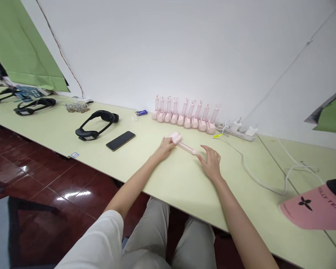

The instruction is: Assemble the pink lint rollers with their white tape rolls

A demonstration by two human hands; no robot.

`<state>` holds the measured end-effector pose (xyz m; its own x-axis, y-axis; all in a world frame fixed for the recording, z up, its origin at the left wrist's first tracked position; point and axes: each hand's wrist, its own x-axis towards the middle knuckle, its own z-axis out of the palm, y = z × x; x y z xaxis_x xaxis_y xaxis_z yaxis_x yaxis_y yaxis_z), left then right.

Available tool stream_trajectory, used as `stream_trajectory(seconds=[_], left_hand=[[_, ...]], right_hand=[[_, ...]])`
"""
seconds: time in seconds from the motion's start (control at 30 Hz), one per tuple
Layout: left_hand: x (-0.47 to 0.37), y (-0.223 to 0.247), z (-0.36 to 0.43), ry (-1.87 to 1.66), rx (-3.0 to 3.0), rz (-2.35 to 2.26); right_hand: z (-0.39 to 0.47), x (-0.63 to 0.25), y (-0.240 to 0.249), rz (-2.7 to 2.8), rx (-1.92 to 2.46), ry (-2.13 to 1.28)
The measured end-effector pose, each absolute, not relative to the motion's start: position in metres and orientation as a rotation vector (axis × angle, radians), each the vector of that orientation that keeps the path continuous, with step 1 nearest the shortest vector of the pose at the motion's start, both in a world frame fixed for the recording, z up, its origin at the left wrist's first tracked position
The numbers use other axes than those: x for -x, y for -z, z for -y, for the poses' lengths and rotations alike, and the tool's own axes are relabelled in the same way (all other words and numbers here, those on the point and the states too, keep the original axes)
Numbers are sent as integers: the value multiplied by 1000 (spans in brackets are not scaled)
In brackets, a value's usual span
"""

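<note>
A pink device [176,137] with a clear pink tube [187,148] extending to the right lies at the middle of the table. My left hand [166,146] has its fingers wrapped round the pink end. Beside the tube's far tip, my right hand [211,161] is spread, thumb close to the tip and fingers apart. Whether the thumb touches the tip is too small to tell. Behind my hands, several similar pink devices [187,122] stand in a row near the wall, their tubes upright.
A black phone [120,141] and a black headset [90,134] lie to the left. A small blue packet [141,112] is near the wall. On the right are a power strip [238,133], a white cable [248,170] and a pink cup [315,209].
</note>
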<state>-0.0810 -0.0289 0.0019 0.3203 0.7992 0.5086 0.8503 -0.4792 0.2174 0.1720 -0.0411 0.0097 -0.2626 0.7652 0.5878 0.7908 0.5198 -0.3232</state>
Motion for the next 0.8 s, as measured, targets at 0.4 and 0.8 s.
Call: stream_trajectory(seconds=[0.4,0.8], left_hand=[[165,5,93,448,2335,2126],[168,16,140,273,2362,2070]], right_hand=[[33,-181,1,2313,1299,139],[31,-182,1,2304,1278,123]])
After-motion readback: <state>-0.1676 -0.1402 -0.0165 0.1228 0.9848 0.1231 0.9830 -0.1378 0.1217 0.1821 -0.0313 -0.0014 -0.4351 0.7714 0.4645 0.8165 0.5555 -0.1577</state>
